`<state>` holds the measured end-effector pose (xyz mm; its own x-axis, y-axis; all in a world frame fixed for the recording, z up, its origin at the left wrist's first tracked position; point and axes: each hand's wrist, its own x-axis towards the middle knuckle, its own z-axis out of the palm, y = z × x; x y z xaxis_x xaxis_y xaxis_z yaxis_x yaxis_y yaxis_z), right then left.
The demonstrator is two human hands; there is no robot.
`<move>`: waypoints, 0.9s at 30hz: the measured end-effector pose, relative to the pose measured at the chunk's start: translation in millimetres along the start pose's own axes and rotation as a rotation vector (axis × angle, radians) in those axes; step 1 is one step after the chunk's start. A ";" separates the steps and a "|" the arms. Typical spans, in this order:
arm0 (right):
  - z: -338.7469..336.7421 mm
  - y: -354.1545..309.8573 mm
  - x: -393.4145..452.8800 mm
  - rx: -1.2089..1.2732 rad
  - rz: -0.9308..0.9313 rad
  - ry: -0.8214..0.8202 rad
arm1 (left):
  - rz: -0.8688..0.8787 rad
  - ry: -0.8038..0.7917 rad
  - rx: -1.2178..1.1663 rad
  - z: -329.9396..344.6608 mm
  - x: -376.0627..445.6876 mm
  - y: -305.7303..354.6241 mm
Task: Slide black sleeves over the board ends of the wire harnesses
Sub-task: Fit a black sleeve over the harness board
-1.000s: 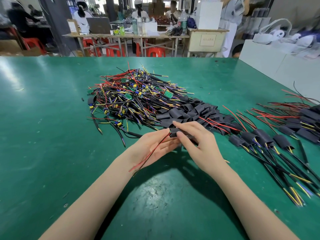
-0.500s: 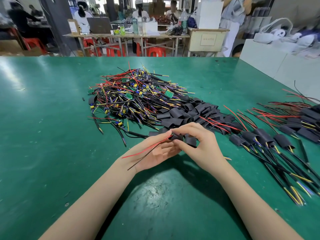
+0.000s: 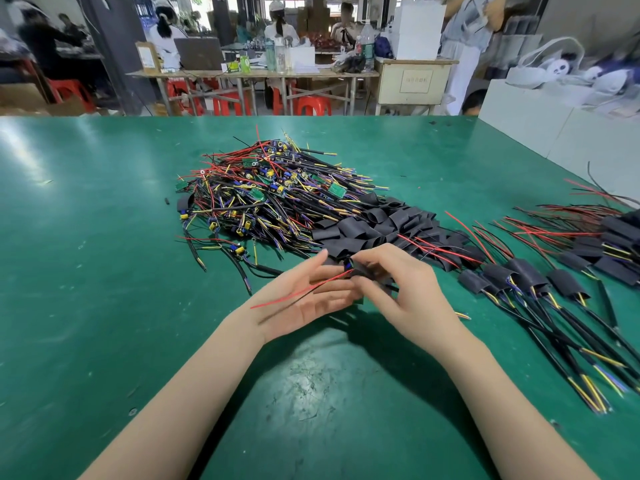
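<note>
My left hand [image 3: 308, 294] lies palm up with its fingers straight, and the red and black leads of one wire harness [image 3: 298, 292] run across it. My right hand [image 3: 410, 296] pinches a black sleeve [image 3: 365, 271] at the board end of that harness, just past my left fingertips. The board itself is mostly hidden by the sleeve and my fingers. Behind my hands sits a big tangle of bare harnesses [image 3: 270, 195] with small green boards, and beside it a heap of loose black sleeves [image 3: 377, 226].
Sleeved harnesses [image 3: 519, 278] lie in a row to the right on the green table [image 3: 86, 271], with another batch [image 3: 616, 237] at the far right edge. White boxes [image 3: 554, 133] border the table's right side. People work at benches beyond.
My left fingers have straightened out under the harness. Its red and black leads have swung back toward my left wrist. My right hand still works the sleeve at the board end.
</note>
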<state>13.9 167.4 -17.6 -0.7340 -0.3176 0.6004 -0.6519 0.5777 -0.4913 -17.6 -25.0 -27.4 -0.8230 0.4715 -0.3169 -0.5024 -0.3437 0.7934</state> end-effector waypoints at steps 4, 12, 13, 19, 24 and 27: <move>-21.4 4.6 2.2 -0.141 0.046 0.246 | 0.069 0.058 -0.076 -6.2 -3.5 6.6; -83.2 49.1 -17.7 -0.698 0.719 0.520 | 0.093 0.085 -0.026 -11.7 -3.4 5.7; -87.2 56.2 -22.3 -0.731 0.828 0.421 | 0.095 0.077 -0.016 -12.5 -3.0 5.2; -83.8 70.4 -29.5 -0.716 1.016 0.257 | 0.091 0.062 -0.019 -14.3 -1.1 5.1; -73.9 64.6 -20.1 -0.612 0.710 0.397 | 0.125 0.069 0.001 -15.3 -1.6 5.5; -53.8 44.4 -8.8 -0.368 0.485 0.215 | 0.204 0.134 0.013 -14.0 -1.4 6.9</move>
<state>1.7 236.2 -10.7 -0.8494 0.1794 0.4963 -0.1201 0.8500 -0.5129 -23.7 -39.3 -28.8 -0.9354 0.2812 -0.2145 -0.3192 -0.4096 0.8546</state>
